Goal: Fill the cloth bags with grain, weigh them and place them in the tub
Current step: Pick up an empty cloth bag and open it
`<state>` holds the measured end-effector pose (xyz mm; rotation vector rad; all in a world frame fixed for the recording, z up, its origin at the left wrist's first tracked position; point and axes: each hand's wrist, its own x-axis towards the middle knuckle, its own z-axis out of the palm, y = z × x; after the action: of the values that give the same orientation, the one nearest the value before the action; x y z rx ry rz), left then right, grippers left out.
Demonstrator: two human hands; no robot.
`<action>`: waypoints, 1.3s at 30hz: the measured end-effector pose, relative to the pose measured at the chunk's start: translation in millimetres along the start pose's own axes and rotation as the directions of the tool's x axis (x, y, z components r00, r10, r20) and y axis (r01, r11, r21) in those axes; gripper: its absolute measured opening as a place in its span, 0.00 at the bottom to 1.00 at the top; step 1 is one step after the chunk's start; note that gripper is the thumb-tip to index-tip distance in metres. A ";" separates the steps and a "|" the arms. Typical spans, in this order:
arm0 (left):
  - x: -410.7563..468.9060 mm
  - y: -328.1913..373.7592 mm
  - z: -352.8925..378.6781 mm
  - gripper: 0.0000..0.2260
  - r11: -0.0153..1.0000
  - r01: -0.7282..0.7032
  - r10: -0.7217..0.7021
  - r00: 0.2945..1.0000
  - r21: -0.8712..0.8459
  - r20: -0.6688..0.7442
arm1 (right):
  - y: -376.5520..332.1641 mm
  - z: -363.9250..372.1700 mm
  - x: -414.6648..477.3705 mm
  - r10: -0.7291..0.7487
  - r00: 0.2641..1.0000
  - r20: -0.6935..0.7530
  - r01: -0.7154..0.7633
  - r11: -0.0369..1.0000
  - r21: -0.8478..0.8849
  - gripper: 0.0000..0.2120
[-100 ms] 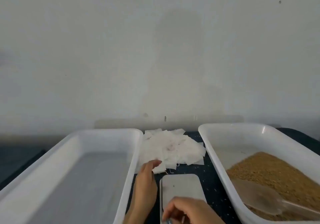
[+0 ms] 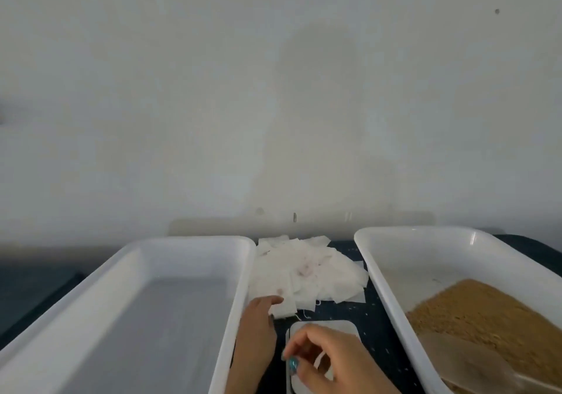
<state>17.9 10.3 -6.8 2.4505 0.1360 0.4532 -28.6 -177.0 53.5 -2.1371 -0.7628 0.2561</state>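
A pile of flat white cloth bags (image 2: 307, 272) lies on the dark table between two white tubs. My left hand (image 2: 258, 329) reaches forward beside the left tub (image 2: 234, 311), which holds nothing, and its thumb pinches the nearest bag (image 2: 284, 308) at the pile's front edge. My right hand (image 2: 331, 360) hovers over the white scale (image 2: 340, 326) at the bottom centre, fingers loosely bent and holding nothing. The right tub (image 2: 383, 272) holds brown grain (image 2: 486, 311) with a translucent scoop (image 2: 465, 360) lying in it.
A plain pale wall rises right behind the table. The two tubs flank a narrow dark strip of table (image 2: 377, 326) that holds the bags and the scale. Loose grains speckle this strip.
My right hand has come slightly forward over the scale. My left hand stays at the nearest bag.
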 end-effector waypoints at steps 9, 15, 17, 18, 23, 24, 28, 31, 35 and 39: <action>40.0 0.5 10.8 0.16 0.990 -0.034 0.017 0.992 0.138 0.121 | 30.1 -13.6 88.2 0.168 0.908 -0.385 -0.157 0.986 0.060 0.04; 28.8 -25.2 25.2 0.11 0.970 -0.106 0.104 0.994 0.218 0.020 | 81.4 -15.0 103.2 0.345 0.876 -0.336 -0.312 0.938 0.149 0.08; 31.3 -25.5 25.6 0.09 0.996 -0.004 0.006 1.000 0.092 -0.020 | 90.9 -12.7 99.3 0.401 0.851 -0.339 -0.328 0.910 0.252 0.10; 31.3 -21.3 24.7 0.08 0.998 0.034 -0.031 0.998 0.060 -0.046 | 94.1 -11.8 97.7 0.420 0.843 -0.337 -0.328 0.897 0.296 0.11; 33.3 -11.2 25.1 0.10 0.953 0.196 -0.221 0.971 -0.230 -0.089 | 100.1 -14.2 97.4 0.366 0.857 -0.362 -0.241 0.907 0.346 0.05; 33.1 -10.3 26.3 0.11 0.940 0.197 -0.233 0.967 -0.278 -0.103 | 98.7 -13.9 95.3 0.346 0.865 -0.364 -0.228 0.916 0.330 0.05; 33.4 -8.7 30.0 0.08 0.911 0.150 -0.224 0.962 -0.384 -0.157 | 97.4 -10.2 91.9 0.301 0.892 -0.337 -0.217 0.939 0.266 0.04; 35.0 -5.1 29.6 0.07 0.900 0.139 -0.234 0.954 -0.413 -0.188 | 94.5 -10.3 92.7 0.247 0.894 -0.374 -0.195 0.966 0.171 0.04; 34.9 3.0 30.6 0.14 0.917 0.052 -0.185 0.933 -0.394 -0.308 | 76.5 -8.7 93.3 0.124 0.921 -0.370 -0.102 0.992 0.078 0.05; 31.3 19.6 31.5 0.17 0.935 -0.077 -0.073 0.913 -0.346 -0.401 | 59.5 -0.4 94.3 0.097 0.916 -0.390 -0.087 0.995 0.043 0.09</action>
<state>58.1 -16.9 -9.2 1.9728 0.2060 0.9077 72.2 -148.5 15.4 -2.1098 -0.4233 -0.1149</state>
